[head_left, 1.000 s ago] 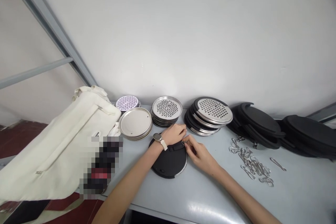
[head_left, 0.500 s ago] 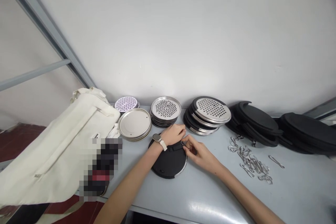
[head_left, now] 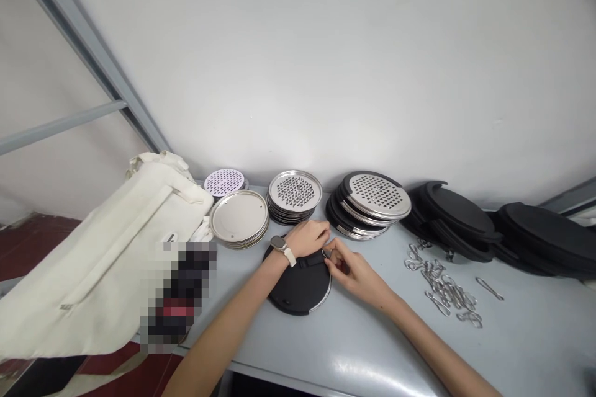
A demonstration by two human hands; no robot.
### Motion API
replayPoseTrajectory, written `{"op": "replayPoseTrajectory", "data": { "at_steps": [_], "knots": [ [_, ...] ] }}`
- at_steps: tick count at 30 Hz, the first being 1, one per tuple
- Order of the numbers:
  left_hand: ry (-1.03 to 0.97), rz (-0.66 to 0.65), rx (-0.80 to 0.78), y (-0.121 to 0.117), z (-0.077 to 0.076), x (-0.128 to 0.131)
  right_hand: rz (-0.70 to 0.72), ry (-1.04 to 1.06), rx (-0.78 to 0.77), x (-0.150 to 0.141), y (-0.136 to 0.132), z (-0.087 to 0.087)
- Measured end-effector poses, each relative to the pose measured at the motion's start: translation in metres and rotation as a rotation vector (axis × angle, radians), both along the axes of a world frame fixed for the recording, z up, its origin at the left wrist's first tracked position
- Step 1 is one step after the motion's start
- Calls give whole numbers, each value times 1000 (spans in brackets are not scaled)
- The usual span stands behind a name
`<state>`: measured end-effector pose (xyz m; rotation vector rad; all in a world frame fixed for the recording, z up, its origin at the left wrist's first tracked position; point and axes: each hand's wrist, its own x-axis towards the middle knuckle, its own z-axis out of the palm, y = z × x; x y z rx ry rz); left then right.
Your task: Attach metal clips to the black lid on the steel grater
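A black round lid-like disc (head_left: 298, 291) with a partly bare metal rim lies on the table in front of me. A raised black bar or strap shows near its far side. My left hand (head_left: 308, 237), with a pale-banded watch at the wrist, lies over the disc's far edge with fingers bent and together; their tips are partly hidden. At the disc's right edge my right hand (head_left: 350, 268) pinches a small metal clip (head_left: 326, 254) between thumb and fingers, close to the end of the bar. The clip is mostly covered by the fingers.
Behind stand stacks of plain metal discs (head_left: 239, 217), perforated grater discs (head_left: 295, 191) and black-edged grater discs (head_left: 379, 195). Black lids (head_left: 459, 214) and loose wire clips (head_left: 449, 291) are at right. A cream cloth bag (head_left: 107, 260) lies at left, against the wall (head_left: 326, 62).
My right fingers have shifted slightly around the small metal clip at the disc's edge. My left hand stays in place on the disc. The camera view has moved a little.
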<state>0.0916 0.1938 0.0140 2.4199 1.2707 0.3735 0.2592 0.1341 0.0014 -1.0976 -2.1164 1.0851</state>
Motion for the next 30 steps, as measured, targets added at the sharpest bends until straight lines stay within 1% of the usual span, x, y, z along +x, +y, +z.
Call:
{"op": "replayPoseTrajectory", "data": {
  "at_steps": [7, 17, 21, 30],
  "knots": [
    [13, -10, -1, 1, -1, 1, 2, 12, -7, 1, 1, -3],
    [17, -11, 9, 0, 0, 0, 6, 2, -3, 1, 2, -3],
    [21, -16, 10, 0, 2, 0, 19, 3, -5, 1, 1, -2],
    [38, -21, 5, -2, 6, 1, 0, -7, 14, 2, 1, 0]
  ]
}}
